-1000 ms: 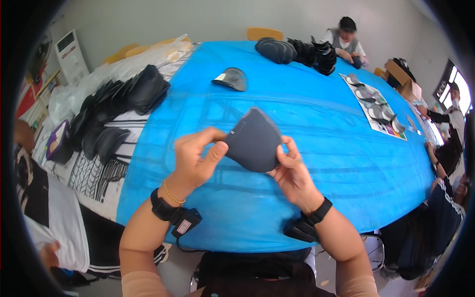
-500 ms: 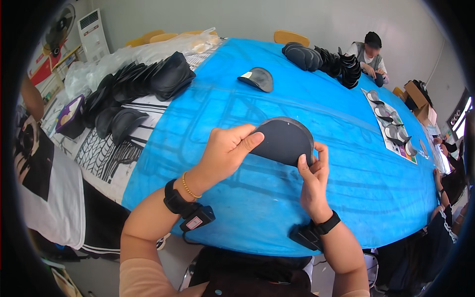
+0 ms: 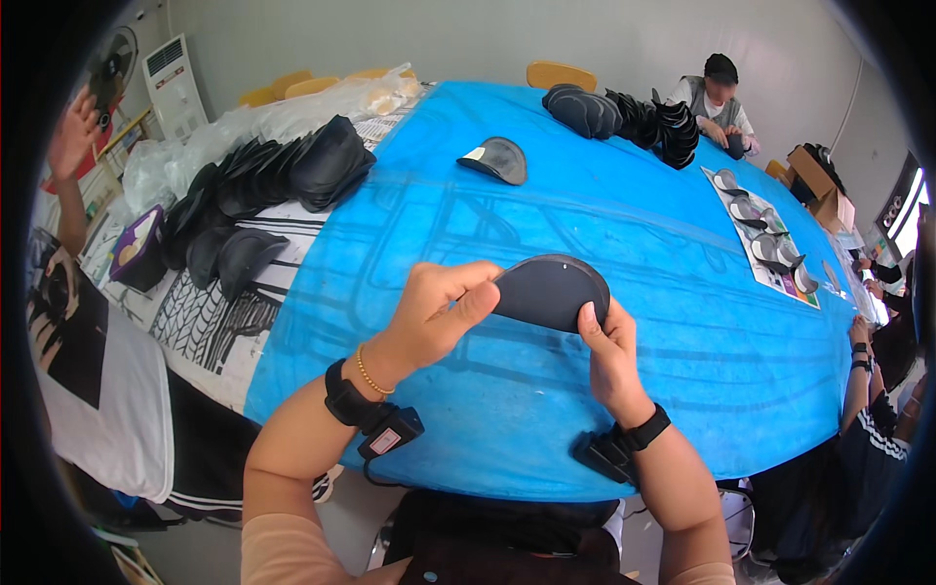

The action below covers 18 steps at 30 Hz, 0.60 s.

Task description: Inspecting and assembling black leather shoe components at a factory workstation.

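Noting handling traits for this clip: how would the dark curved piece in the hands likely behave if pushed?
Probably light: the left hand and right hand hold the dark curved piece by its edges. Likely fairly stiff, since it spans them without sagging, though it looks thin enough to flex.

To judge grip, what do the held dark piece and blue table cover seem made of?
Held dark piece: matte, perhaps foam or plastic, possibly fabric-faced; its even face lacks glare.
Blue table cover: slightly shiny, likely thin plastic; dark lines seem to show through.
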### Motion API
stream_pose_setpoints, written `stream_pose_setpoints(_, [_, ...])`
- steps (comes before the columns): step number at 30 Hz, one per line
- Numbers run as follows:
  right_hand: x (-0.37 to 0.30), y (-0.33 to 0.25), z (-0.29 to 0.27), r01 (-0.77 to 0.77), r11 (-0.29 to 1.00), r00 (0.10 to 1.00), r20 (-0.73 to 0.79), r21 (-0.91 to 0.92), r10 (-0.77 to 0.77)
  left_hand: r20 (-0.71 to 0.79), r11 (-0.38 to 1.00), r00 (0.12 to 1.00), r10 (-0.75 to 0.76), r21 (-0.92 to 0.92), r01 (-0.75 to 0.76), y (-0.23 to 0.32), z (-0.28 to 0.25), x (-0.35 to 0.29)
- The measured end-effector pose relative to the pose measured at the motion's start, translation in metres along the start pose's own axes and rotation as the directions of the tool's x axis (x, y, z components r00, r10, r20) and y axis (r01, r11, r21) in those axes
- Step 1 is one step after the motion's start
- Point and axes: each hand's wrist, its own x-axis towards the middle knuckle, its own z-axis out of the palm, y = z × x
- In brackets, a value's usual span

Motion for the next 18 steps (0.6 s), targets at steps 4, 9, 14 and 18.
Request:
stream_pose_setpoints(4, [-0.001,0.003,-0.001,-0.026,0.999,0.999,0.036,-0.037,0.027,-0.137,0.994,0.990,-0.033,-0.107,0.018,0.003,0.020,0.004])
stream_pose_setpoints(9, [-0.002,0.004,0.001,-0.016,0.998,1.000,0.025,-0.066,0.018,0.048,0.985,0.986,-0.161,0.067,0.158,0.001,0.017,0.004])
stream_pose_setpoints(14, [-0.002,0.006,-0.003,-0.013,0.989,0.999,0.035,-0.146,0.018,0.010,0.981,0.985,-0.170,-0.088,0.171,0.000,0.021,0.005])
stream_pose_setpoints(18, [-0.002,0.004,0.005,0.008,0.993,1.000,-0.001,-0.122,-0.008,0.035,0.956,0.967,-0.250,-0.148,0.253,-0.004,0.020,0.005])
